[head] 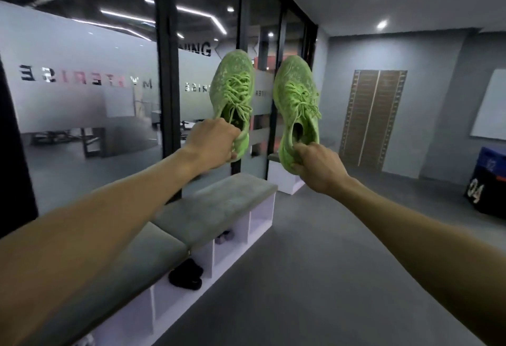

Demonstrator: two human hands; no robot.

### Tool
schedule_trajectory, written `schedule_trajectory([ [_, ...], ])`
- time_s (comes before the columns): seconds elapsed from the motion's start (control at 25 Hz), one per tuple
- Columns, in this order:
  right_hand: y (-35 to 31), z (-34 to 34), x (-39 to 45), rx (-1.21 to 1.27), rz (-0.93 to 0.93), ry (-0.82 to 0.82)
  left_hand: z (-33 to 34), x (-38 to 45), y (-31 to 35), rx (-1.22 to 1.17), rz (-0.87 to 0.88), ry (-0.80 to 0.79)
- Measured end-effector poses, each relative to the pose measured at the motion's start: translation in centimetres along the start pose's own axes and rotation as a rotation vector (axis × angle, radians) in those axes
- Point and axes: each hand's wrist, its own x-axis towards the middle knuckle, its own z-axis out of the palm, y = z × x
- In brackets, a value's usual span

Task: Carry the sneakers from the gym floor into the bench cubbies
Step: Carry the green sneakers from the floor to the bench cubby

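Left hand (216, 140) is gripping the heel collar of the left sneaker (232, 93), fingers curled shut over the rim; right hand (319, 166) is pinching the heel of the right sneaker (297, 104) the same way. Both arms are reaching straight out, bare forearms, shoes held up in the air, side by side and apart, above the far end of the table (219, 203).

Sneakers are showing a neon-green knit upper, speckled and slightly fuzzy, with matching green laces hanging loose and dark openings. Soles are not visible. Each shoe's long axis is running roughly vertical in view: toes pointing up and away, heels down at the hands, tops facing the camera. Left shoe is leaning a little right, right shoe a little left.

Table is sitting low along the glass wall (82, 85): grey padded felt-like cushions on top, white boxy cubbies (258, 217) underneath, open to the front. One cubby is holding a dark lumpy item (186, 274), another a small grey pair (222, 237); details too blurred.

Floor (315, 263) is looking like smooth grey matte. Glass is carrying frosted bands and mirrored lettering between black frames. Grey walls, recessed ceiling spots, a brown slatted panel (372, 115) on the far wall, a dark numbered box (490, 181) at right.
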Motion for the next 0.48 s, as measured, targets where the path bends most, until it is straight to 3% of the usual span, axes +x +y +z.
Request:
schedule_trajectory([
  [0.48, -3.3, 15.8, 21.0, 0.277, -0.397, -0.004, 7.9, 6.0, -11.6, 0.264, -0.408, -0.108],
])
